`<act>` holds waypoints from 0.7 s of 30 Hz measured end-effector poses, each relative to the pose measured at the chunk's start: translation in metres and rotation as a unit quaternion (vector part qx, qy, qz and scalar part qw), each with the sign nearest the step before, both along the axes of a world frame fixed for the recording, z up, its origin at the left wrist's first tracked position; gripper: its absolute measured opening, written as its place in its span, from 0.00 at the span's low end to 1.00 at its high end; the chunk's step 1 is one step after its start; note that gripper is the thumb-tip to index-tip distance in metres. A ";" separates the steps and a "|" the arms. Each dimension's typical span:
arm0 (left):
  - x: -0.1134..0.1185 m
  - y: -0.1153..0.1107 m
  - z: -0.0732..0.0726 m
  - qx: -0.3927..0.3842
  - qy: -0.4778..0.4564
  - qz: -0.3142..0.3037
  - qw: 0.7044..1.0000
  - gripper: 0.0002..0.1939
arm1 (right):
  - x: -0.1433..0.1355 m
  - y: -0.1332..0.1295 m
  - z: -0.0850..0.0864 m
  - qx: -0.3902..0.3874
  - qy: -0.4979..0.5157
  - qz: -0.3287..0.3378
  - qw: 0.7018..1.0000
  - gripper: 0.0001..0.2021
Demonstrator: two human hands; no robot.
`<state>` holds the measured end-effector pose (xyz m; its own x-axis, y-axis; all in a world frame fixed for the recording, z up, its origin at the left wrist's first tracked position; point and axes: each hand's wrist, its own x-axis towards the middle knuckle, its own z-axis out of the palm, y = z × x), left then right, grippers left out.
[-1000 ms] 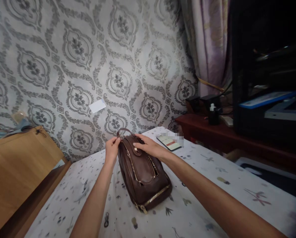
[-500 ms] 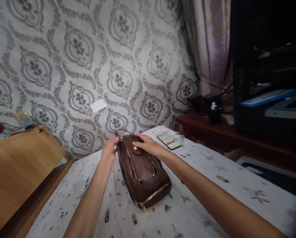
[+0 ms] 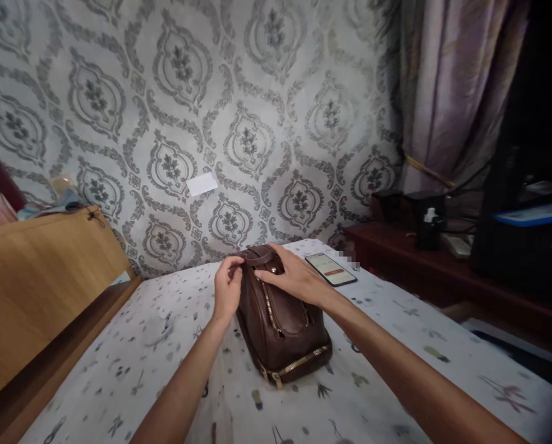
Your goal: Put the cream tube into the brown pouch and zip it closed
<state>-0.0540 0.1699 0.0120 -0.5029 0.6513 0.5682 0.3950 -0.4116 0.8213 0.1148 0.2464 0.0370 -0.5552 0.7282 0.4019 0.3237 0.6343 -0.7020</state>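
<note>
A brown leather bag point(image 3: 287, 317) with gold zippers lies on the white patterned sheet, its zippered base facing me. My left hand point(image 3: 228, 287) is at the bag's far left edge, fingers bent and pressed together; what they pinch is too small to make out. Across the top of the bag rests my right hand point(image 3: 294, 274), thumb and fingers spread over the flap near a round metal stud. The strap loop lies over the bag's far end, partly behind the fingers.
Right of the bag lies a lit phone point(image 3: 332, 269). A wooden headboard point(image 3: 49, 265) rises at the left. A dark red shelf point(image 3: 396, 259) holding a pump bottle point(image 3: 429, 228) stands at the right. Behind is the patterned wall with a white card point(image 3: 202, 184).
The view has shifted, so the scene sits differently in frame. The strap loop, upright before, now lies lower over the bag. My left hand has bent further over the bag's left edge.
</note>
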 end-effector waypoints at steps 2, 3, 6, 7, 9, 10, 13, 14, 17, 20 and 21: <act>0.001 -0.007 -0.005 0.011 0.068 0.006 0.998 0.11 | 0.000 -0.005 0.002 0.026 -0.028 0.011 0.999 0.40; 0.001 -0.011 -0.007 0.021 0.111 0.010 0.994 0.13 | -0.001 -0.007 0.004 0.033 -0.040 0.012 0.999 0.40; 0.000 -0.017 -0.011 0.048 0.232 0.006 0.971 0.16 | -0.004 -0.013 0.009 0.026 -0.064 -0.013 0.998 0.40; -0.001 -0.018 -0.013 0.051 0.259 0.003 0.965 0.16 | -0.005 -0.015 0.011 0.018 -0.070 -0.026 0.997 0.40; -0.002 -0.018 -0.015 0.044 0.290 0.007 0.956 0.18 | -0.006 -0.019 0.014 0.006 -0.069 -0.045 0.997 0.39; -0.002 -0.017 -0.015 0.034 0.297 0.015 0.954 0.20 | -0.007 -0.021 0.016 0.004 -0.063 -0.049 0.997 0.39; -0.001 -0.012 -0.015 -0.005 0.308 0.048 0.950 0.25 | -0.008 -0.021 0.017 -0.005 -0.029 -0.055 0.998 0.39; -0.001 -0.011 -0.014 -0.020 0.314 0.056 0.948 0.26 | -0.008 -0.021 0.017 -0.010 -0.015 -0.057 0.998 0.39; 0.001 -0.008 -0.009 -0.051 0.335 0.061 0.939 0.28 | -0.009 -0.018 0.015 -0.018 0.020 -0.063 0.998 0.37; 0.002 -0.005 -0.003 -0.066 0.346 0.053 0.934 0.28 | -0.009 -0.016 0.012 -0.019 0.043 -0.060 0.997 0.36; 0.002 -0.004 -0.002 -0.071 0.347 0.051 0.934 0.28 | -0.010 -0.015 0.012 -0.020 0.050 -0.059 0.997 0.36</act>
<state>-0.0520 0.1659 0.0102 -0.1096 0.7135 0.6921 0.8833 -0.2494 0.3970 0.1052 0.2311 0.0487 -0.4236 0.8023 0.4205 0.3211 0.5671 -0.7585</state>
